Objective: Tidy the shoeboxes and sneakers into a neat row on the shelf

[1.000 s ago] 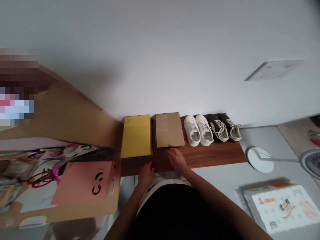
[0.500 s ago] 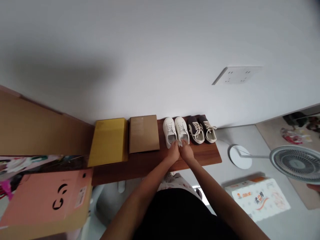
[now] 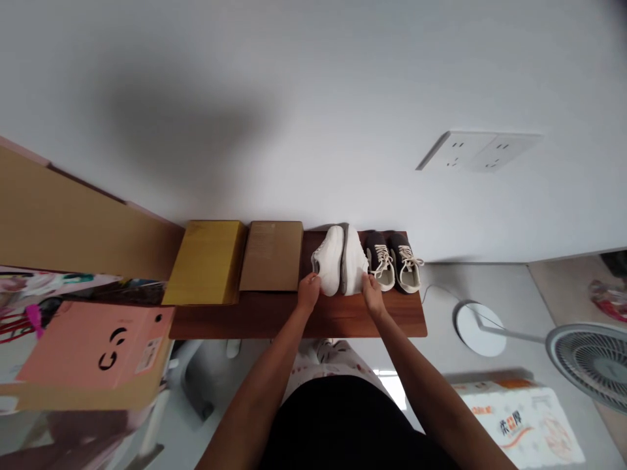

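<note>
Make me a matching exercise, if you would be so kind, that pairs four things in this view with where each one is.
Things:
1. Left hand
2. Right hand
3. Yellow box
4. Dark shoes

Places:
A. Left end of the row on the bench
B. On the white shoe nearest the dark shoes
C. Right end of the row
D. On the white shoe nearest the brown box

Pairs: 1-D, 2-B, 3-A, 4-C.
</note>
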The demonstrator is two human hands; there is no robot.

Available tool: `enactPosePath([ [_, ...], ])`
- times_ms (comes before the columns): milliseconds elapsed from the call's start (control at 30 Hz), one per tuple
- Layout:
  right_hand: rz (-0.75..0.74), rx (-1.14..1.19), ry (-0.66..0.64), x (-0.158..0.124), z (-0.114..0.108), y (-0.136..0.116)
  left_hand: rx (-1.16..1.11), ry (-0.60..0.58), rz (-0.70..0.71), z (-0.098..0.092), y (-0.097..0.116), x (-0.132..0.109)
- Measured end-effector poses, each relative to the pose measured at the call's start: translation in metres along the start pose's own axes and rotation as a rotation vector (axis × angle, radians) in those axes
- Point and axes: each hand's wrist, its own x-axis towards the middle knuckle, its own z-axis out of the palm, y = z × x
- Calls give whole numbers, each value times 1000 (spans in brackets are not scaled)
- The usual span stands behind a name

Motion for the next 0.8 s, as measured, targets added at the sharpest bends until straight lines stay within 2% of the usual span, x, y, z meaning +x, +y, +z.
enactPosePath([
  [67,33,34,-13,5,3,8,-38,21,-45,8,-4,2],
  [167,85,-91,-9,9,11,15,-26,32,-107,16,-11,4],
  [267,26,-176,40,1,7,20,8,82,-111,14,-17,-1],
  [333,-104,-198,62,-10,-5,23,84,194,-11,10,-21,-10],
  [433,-246,-238,112,-25,-36,28,209,335,281,17,-29,-32],
  [467,-254,-268,153,-26,-49,30,225,311,378,27,-32,-41],
  [500,-248,-316,204,-25,-61,31,230,238,462,40,-33,-49],
  [533,-227,-378,248,-21,-71,31,232,124,532,58,-32,-56],
  [600,-149,-524,256,-8,-86,29,252,-205,626,101,-26,-65],
  [633,-91,-595,226,1,-90,27,271,-312,628,123,-20,-65],
  [667,-28,-657,185,9,-92,24,313,-368,590,145,-13,-64],
  [733,82,-735,110,24,-94,17,436,-393,442,179,2,-57],
  [800,142,-736,100,36,-100,13,500,-401,357,197,16,-49],
])
